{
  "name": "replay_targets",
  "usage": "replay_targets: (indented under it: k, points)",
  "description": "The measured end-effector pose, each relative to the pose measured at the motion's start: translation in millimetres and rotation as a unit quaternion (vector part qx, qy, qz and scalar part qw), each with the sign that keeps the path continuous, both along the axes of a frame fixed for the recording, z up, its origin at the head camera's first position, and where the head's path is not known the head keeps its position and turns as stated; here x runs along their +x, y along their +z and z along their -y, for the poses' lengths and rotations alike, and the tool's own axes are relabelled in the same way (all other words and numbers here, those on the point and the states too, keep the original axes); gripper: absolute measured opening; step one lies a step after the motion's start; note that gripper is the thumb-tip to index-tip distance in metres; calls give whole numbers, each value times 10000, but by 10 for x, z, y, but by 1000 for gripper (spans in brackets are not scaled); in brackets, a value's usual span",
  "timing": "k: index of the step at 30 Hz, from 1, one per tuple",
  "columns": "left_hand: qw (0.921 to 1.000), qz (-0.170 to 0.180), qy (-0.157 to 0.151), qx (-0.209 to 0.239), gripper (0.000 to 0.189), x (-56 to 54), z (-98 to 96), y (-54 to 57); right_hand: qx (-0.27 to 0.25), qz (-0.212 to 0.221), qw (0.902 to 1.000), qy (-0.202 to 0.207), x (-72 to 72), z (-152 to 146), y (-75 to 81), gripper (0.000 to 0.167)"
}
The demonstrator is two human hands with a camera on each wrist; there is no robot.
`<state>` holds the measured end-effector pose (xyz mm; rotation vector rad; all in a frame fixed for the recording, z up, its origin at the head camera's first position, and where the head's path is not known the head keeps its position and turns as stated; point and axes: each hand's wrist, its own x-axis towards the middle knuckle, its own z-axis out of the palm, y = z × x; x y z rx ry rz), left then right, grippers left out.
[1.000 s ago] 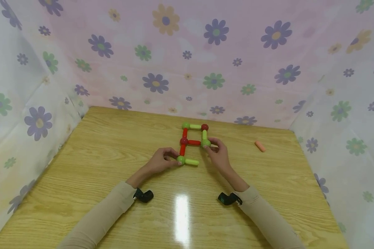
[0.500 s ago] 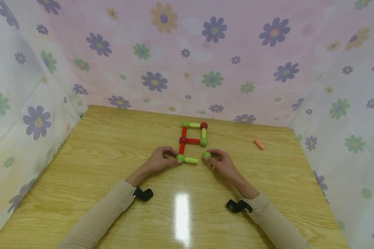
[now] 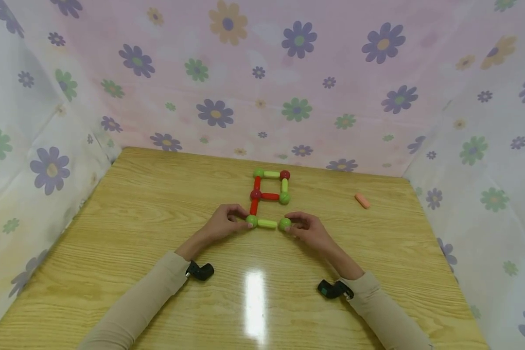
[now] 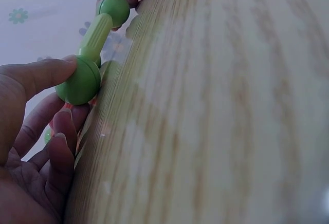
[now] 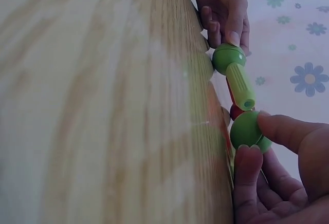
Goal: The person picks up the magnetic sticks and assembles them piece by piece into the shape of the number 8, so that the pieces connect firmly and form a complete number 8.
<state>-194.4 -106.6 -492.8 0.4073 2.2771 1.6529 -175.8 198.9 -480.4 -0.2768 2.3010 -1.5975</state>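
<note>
My left hand [image 3: 224, 223] pinches the green ball [image 3: 251, 221] at the near left corner of a figure built from balls and rods. From that ball a yellow-green rod [image 3: 267, 223] points right, its free end showing in the right wrist view. Between thumb and fingers my right hand [image 3: 309, 232] holds another green ball [image 3: 285, 224], close by that free end. Farther back, red rods [image 3: 270, 197], a dark red ball [image 3: 255, 195], a green ball [image 3: 284, 198] and yellow-green rods [image 3: 271, 174] form a square joined to the left corner by a red rod [image 3: 253, 207].
An orange rod [image 3: 362, 201] lies by itself on the wooden table [image 3: 179, 301], to the right. Flowered cloth [image 3: 253, 87] hangs behind the table and along both sides. Each wrist carries a black camera [image 3: 201, 271].
My right hand has left the square's near right corner and come toward me and then left, carrying the loose green ball to the rod's free end. The left hand keeps its hold.
</note>
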Motion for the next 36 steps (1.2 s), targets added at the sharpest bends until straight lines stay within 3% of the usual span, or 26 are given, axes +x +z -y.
replay_targets:
  k: [25, 36]
  points:
    - [10000, -57, -24, -6, 27, -12, 9, -20, 49, -32, 10000, 64, -26, 29, -28, 40]
    - [10000, 26, 12, 13, 27, 1, -11, -29, -359, -98, 9993, 59, -15, -93, -11, 41]
